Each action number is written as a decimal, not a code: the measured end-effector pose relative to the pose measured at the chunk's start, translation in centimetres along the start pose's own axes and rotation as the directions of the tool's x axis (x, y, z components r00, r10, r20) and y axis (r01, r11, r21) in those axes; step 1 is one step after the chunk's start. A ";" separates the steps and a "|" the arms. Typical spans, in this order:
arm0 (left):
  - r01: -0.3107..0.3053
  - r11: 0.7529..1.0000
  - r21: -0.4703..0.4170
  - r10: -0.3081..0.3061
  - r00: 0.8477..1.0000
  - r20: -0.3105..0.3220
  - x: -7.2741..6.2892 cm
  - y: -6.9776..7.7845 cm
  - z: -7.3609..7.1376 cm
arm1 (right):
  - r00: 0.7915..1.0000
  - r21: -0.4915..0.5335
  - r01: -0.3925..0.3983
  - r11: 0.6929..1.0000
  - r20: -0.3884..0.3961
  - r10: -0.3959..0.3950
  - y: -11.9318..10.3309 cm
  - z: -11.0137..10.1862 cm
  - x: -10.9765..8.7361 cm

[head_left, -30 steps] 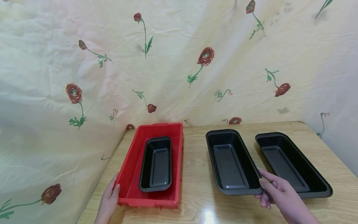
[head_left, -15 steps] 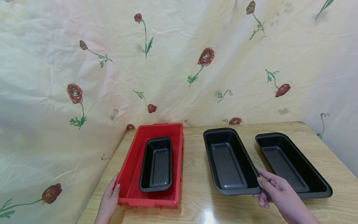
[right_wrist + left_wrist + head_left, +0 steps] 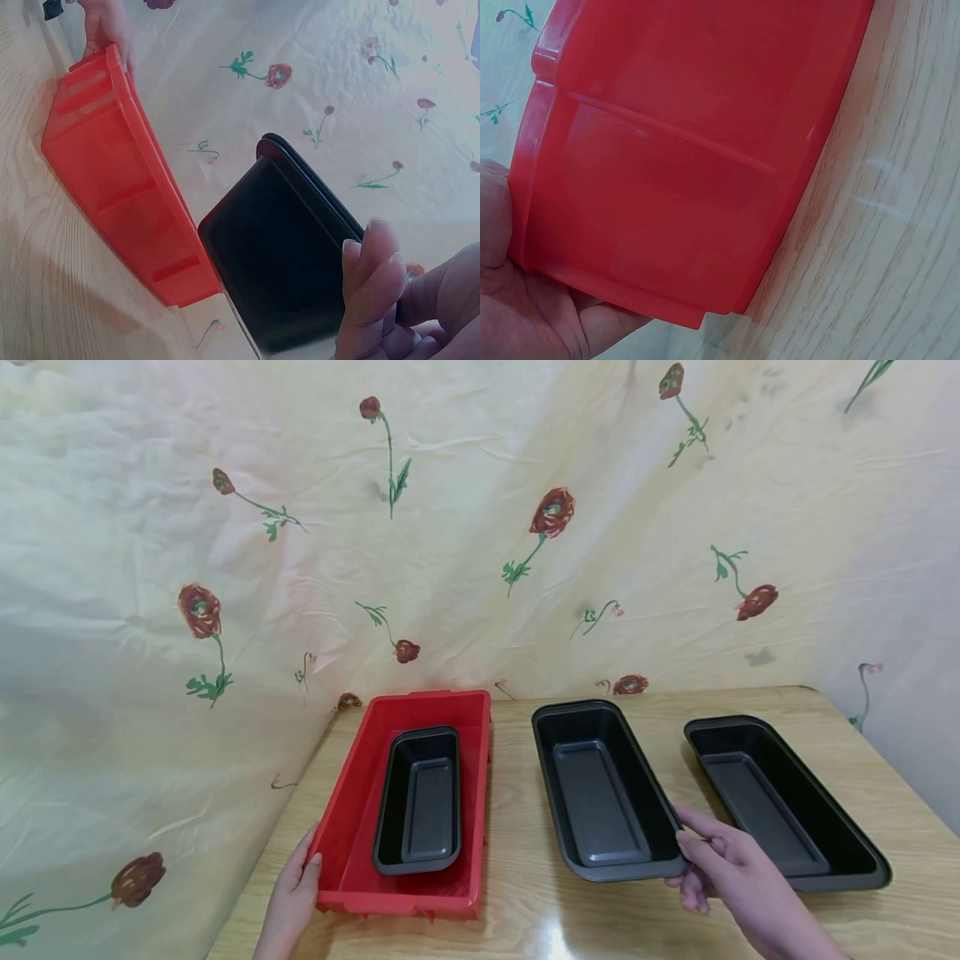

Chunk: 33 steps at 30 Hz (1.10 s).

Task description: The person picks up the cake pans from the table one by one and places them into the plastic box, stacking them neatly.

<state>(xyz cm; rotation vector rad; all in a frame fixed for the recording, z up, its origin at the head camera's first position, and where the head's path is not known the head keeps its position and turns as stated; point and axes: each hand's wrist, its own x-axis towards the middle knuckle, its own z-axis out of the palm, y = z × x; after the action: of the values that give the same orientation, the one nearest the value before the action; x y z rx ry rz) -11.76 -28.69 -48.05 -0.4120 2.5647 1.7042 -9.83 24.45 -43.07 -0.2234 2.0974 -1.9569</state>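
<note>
Because the middle black pan (image 3: 600, 797) is being pinched over the table (image 3: 516, 793) by the right hand (image 3: 727, 864) only near one corner, right of the red bin (image 3: 397, 903) being gripped by the left hand (image 3: 292, 889), a tilting or slipping is probably being risked

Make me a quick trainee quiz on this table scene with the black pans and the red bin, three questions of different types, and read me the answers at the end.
1. Multiple choice: what does the right hand hold? A) the red bin; B) the middle pan; C) the right pan.
2. True or false: the left pan sits inside the red bin with its open side up.
3. Counting: how many black pans does the head view show in all?

Key: 1: B, the middle pan. 2: True. 3: Three.
</note>
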 end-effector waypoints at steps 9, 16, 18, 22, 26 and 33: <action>0.005 1.000 -0.007 -0.005 1.000 -0.007 0.1 0.0 0.0 | 0.999 -0.001 0.028 1.000 0.014 -0.028 -0.3 0.5 0.3; -0.001 1.000 -0.006 0.001 1.000 -0.006 0.0 -0.1 0.0 | 0.999 -0.004 0.027 1.000 0.024 -0.027 -0.6 0.7 0.7; -0.004 1.000 -0.006 0.004 1.000 -0.005 0.0 -0.1 0.0 | 0.999 0.000 0.027 1.000 0.029 -0.027 -0.6 0.7 0.7; -0.005 1.000 -0.007 0.005 1.000 -0.005 0.0 -0.1 0.0 | 0.999 0.008 0.030 1.000 0.034 -0.030 -0.7 0.8 0.9; -0.002 1.000 -0.009 0.002 1.000 -0.006 0.1 -0.2 0.0 | 0.999 0.015 0.015 1.000 0.034 -0.016 -0.8 1.0 0.9; 0.001 1.000 -0.014 -0.001 1.000 -0.006 0.1 -0.1 0.0 | 0.999 0.017 0.005 1.000 0.038 -0.006 -1.0 1.3 1.1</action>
<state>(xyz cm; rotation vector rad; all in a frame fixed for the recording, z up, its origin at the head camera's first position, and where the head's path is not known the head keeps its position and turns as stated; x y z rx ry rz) -11.81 -28.69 -48.17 -0.4194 2.5578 1.7240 -10.53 22.85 -42.19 -0.2609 2.0577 -1.9573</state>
